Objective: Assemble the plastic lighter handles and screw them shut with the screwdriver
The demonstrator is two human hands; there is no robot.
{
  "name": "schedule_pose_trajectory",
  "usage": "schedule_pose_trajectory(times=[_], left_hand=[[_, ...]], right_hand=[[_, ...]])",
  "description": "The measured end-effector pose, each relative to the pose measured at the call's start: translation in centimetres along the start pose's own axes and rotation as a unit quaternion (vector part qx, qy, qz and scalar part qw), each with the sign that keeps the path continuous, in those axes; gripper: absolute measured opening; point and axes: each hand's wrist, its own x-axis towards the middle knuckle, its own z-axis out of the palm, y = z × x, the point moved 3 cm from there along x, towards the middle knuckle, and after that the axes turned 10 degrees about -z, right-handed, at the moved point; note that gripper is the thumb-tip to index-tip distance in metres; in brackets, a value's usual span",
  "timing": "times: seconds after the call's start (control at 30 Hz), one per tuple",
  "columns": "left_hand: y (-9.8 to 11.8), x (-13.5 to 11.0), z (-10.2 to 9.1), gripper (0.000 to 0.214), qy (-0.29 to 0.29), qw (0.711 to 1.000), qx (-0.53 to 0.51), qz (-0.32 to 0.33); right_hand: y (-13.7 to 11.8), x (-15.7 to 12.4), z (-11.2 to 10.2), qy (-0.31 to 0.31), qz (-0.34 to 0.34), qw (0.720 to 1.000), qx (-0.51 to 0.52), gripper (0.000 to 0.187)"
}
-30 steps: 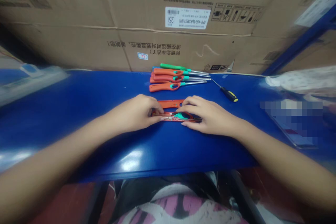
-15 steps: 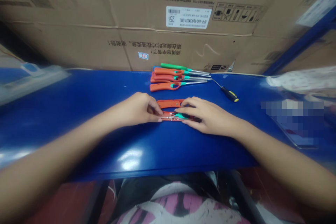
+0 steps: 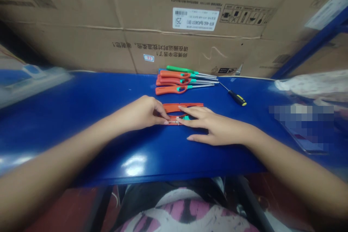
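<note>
An opened long-nosed lighter lies on the blue table in two orange halves. The nearer half (image 3: 173,119) holds thin wires, a small metal part and a green trigger (image 3: 186,117). My left hand (image 3: 148,112) pinches its left end between thumb and fingers. Over its right part spreads my right hand (image 3: 214,125), fingers apart, with fingertips at the wires and thumb off to the near side. Just behind lies the other orange half (image 3: 172,108), an empty shell, partly under a finger of my right hand. My right hand hides the lighter's right end.
Several orange lighters (image 3: 170,90) and a green one (image 3: 179,69) lie at the back, nozzles to the right. A black-and-yellow screwdriver (image 3: 237,98) rests right of them. A big cardboard box (image 3: 81,43) stands behind the table (image 3: 103,156). At right is a phone-like flat object (image 3: 307,141).
My right hand has opened from its grip on the nearer half. Its fingers have stretched leftward over the wires, and its thumb has come off the edge. My left hand stays put.
</note>
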Motion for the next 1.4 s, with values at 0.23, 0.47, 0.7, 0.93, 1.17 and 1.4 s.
schedule_pose_trajectory(times=[0.23, 0.47, 0.7, 0.93, 1.17, 1.4], left_hand=[[0.5, -0.7, -0.3, 0.023, 0.002, 0.999, 0.029, -0.026], [3.0, -1.7, 0.5, 0.015, 0.1, 0.987, 0.037, 0.12], [3.0, -1.8, 3.2, 0.026, 0.103, 0.97, 0.117, 0.185], [3.0, -1.6, 3.2, 0.025, 0.098, 0.975, 0.111, 0.165], [2.9, -1.6, 3.4, 0.026, 0.102, 0.973, 0.114, 0.175], [2.9, -1.7, 3.0, 0.025, 0.109, 0.973, 0.118, 0.166]], right_hand=[[0.4, -0.1, -1.1, 0.092, -0.006, 0.995, 0.033, 0.047], [0.9, -0.4, -1.8, 0.098, 0.035, 0.993, 0.062, 0.017], [1.2, 0.0, -1.1, 0.085, 0.044, 0.994, 0.05, 0.011], [1.5, 0.0, -1.0, 0.093, 0.056, 0.992, 0.058, 0.011], [1.4, 0.0, -0.7, 0.094, 0.063, 0.993, 0.046, 0.01], [2.0, -0.4, -2.0, 0.166, 0.072, 0.983, 0.03, 0.018]])
